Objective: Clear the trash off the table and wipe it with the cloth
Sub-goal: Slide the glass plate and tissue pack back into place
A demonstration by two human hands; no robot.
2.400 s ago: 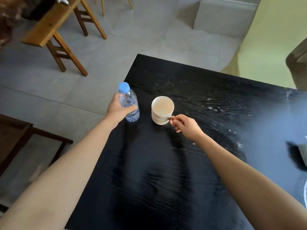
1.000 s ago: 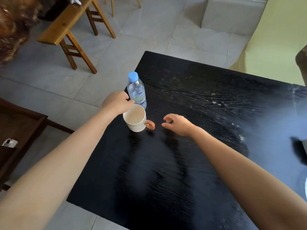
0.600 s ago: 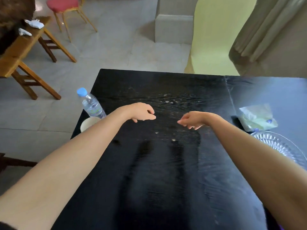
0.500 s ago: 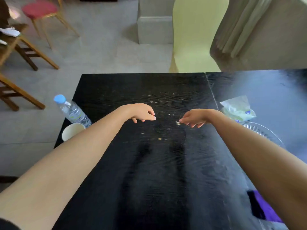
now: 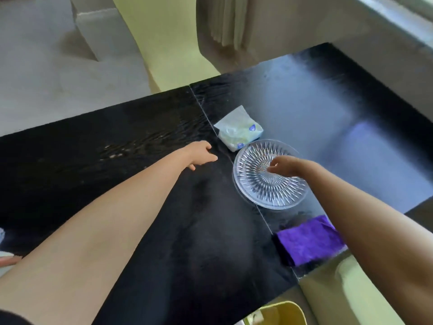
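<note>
The table [image 5: 164, 231] is black and glossy, and I see no big trash left on the stretch in front of me, only some pale crumbs [image 5: 112, 152] toward its far left edge. The cloth [image 5: 309, 240] I need for wiping is the folded purple one lying flat by the near right edge, just this side of the glass plate [image 5: 269, 198]. Beyond the plate, touching or almost touching its far rim, sits a soft tissue pack [image 5: 237, 131]. My left hand [image 5: 200, 154] hovers low over the bare tabletop just left of the seam between the 2 table halves, fingers loosely spread and gripping nothing. My right hand [image 5: 284, 166] hangs above the middle of the plate, fingers slack and half curled, also empty; I can't tell whether it touches the glass. I judge I'm in the clearing step, with the wipe not yet begun, since the cloth lies untouched. A yellow bin [image 5: 278, 313] shows below the near edge, which looks like the place for the trash. Next I'd decide whether the plate and tissue pack need shifting out of the wiping path; the plate calls for a careful 2-sided hold at its rim because it looks slick and breakable. Then I'd bring my right hand back toward the near right edge for the cloth and sweep the crumbs together.
</note>
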